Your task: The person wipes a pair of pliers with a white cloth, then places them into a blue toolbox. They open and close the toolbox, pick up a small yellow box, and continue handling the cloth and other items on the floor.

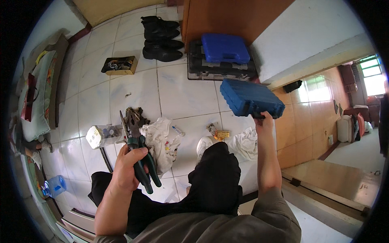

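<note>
My left hand grips hand pliers by their dark green handles, with the metal jaws pointing away from me; whether it is more than one pair, I cannot tell. On the right, my right hand holds a blue plastic tool case by its near edge, above the tiled floor. The case looks closed. Just beyond the pliers lies a dark, crumpled glove or rag. A stained white cloth is spread beside them on the floor.
A brighter blue case rests on a black toolbox by the wooden door. Black shoes and a yellow box of parts stand farther off. Nearer are a clear plastic jar, a brass-coloured hinge and another white cloth.
</note>
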`<state>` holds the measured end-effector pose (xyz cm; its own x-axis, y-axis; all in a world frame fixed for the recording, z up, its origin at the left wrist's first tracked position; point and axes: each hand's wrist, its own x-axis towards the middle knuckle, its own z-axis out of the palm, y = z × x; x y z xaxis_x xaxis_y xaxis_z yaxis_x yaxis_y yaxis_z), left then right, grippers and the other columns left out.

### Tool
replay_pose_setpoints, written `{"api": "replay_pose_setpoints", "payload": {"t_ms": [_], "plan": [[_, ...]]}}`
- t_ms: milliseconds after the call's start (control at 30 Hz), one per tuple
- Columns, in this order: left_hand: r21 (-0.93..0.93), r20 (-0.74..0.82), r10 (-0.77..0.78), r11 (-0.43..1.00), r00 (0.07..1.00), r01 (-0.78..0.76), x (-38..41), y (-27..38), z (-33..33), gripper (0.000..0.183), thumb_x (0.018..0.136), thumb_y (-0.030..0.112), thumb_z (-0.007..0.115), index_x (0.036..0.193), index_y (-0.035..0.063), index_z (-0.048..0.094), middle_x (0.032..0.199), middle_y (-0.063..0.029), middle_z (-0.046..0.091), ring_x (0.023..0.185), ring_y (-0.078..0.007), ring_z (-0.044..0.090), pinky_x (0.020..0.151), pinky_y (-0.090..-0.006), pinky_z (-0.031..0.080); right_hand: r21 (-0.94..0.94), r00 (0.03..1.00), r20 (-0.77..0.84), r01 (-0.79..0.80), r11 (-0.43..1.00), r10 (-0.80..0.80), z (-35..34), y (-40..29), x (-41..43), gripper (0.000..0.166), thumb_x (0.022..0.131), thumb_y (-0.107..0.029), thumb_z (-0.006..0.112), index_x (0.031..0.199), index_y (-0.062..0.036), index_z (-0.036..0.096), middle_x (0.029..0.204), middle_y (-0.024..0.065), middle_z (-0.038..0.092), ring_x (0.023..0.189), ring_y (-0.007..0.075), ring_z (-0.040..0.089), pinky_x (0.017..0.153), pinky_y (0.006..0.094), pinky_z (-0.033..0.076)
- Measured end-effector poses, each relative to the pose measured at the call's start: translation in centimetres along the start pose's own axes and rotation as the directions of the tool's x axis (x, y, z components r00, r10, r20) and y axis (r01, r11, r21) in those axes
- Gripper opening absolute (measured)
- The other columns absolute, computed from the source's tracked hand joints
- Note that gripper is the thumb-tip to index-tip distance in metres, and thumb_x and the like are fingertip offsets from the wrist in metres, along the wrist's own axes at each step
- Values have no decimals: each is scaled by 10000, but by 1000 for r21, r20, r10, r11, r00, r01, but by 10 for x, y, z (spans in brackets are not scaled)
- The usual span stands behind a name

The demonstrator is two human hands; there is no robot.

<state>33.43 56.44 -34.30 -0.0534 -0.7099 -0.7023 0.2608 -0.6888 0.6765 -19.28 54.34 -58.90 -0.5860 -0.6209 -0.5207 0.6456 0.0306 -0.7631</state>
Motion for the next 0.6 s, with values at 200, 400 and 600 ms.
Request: {"api": "replay_pose_setpoints", "payload": {"t_ms": [200, 400, 600], "plan": [[21, -24, -9, 1000, 1000, 10, 10, -4, 2, 250, 853, 186, 670, 997, 10, 567, 737, -66, 597, 532, -150, 579, 476, -287, 486, -109, 969, -230, -121, 987, 93, 17, 39, 56, 198, 864, -102, 655, 1032, -10, 605, 1006, 133, 620, 852, 321, 660, 712, 495, 652], [66, -86, -15, 998, 996, 20, 19, -6, 6, 212, 865, 203, 647, 966, 29, 578, 722, -47, 579, 541, -138, 549, 470, -292, 452, -254, 976, -207, -116, 960, 63, 68, 35, 103, 374, 865, -179, 743, 1161, 15, 625, 1231, 176, 592, 1068, 345, 611, 715, 526, 621], [58, -66, -37, 997, 997, 41, 24, -7, 1, 231, 860, 198, 666, 973, 18, 574, 733, -58, 587, 545, -147, 563, 478, -295, 467, -698, 882, -422, -169, 696, -210, 123, 15, 99, 673, 851, -335, 823, 1366, -22, 524, 1366, 248, 528, 1210, 397, 564, 994, 525, 539]]}}
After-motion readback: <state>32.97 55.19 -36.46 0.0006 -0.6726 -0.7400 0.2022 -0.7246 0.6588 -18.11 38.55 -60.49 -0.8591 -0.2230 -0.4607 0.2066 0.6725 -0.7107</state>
